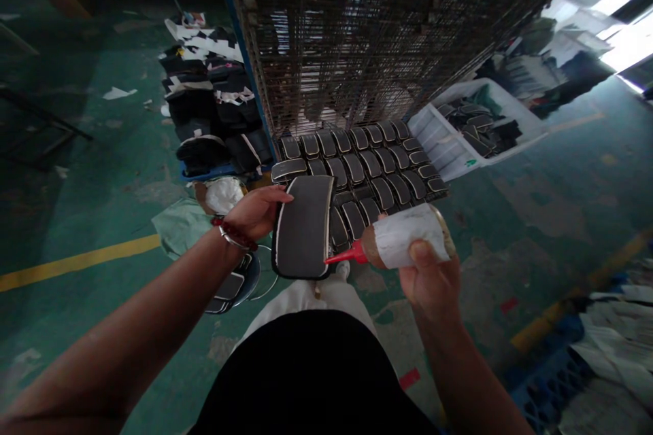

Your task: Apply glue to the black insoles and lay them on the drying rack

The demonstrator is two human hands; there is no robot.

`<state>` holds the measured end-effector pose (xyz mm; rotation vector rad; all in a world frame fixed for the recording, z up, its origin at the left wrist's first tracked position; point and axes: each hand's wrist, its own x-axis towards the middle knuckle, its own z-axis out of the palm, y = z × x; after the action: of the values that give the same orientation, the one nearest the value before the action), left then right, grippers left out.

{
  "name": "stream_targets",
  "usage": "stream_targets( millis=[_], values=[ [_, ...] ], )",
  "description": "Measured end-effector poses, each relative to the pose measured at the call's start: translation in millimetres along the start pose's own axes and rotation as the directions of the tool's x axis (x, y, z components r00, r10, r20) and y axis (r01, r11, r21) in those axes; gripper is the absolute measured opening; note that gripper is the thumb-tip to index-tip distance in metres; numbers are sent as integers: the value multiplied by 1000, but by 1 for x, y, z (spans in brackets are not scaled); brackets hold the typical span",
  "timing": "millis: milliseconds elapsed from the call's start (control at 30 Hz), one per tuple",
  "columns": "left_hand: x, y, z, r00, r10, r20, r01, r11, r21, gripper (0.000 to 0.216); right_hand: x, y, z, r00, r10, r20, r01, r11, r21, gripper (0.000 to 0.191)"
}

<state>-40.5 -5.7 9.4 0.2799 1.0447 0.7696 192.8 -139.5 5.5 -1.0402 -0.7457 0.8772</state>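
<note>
My left hand (260, 214) grips a dark, gently curved panel (303, 224) by its left edge, thumb on top and the other fingers hidden beneath. A pale line runs along the panel's side edges. In my right hand (431, 272) is a squeeze bottle (405, 238) wrapped in white, tipped on its side. Its red nozzle (347, 256) points left, and the tip meets the panel's lower right edge. Below and beyond the panel, rows of similar dark panels (370, 163) with pale edges lie on a rack tray.
A tall wire rack (326, 34) rises behind the rows. To its right stands a white bin (443, 143) of dark pieces. Stacked black bundles (214, 102) sit on the left, near a round container (222, 195) with a white inside. A blue pallet (545, 380) lies at lower right.
</note>
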Motion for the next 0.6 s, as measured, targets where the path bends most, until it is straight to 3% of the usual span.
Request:
stream_targets(
  millis=[167,367,500,600],
  values=[
    [2,2,-6,995,-31,-98,22,996,-83,42,5,1,1,1000,-1,-5,1,1000,-6,36],
    [6,-3,-19,993,-106,-60,90,971,-220,56,12,0,1,998,-30,-56,29,999,-17,38],
    [7,-12,-20,992,-104,-77,73,940,-332,60,20,-1,1,988,-79,-137,78,997,-13,49],
    [8,-20,-17,988,-100,-116,47,919,-392,57,26,-2,1,981,-104,-164,109,994,22,45]
  ],
)
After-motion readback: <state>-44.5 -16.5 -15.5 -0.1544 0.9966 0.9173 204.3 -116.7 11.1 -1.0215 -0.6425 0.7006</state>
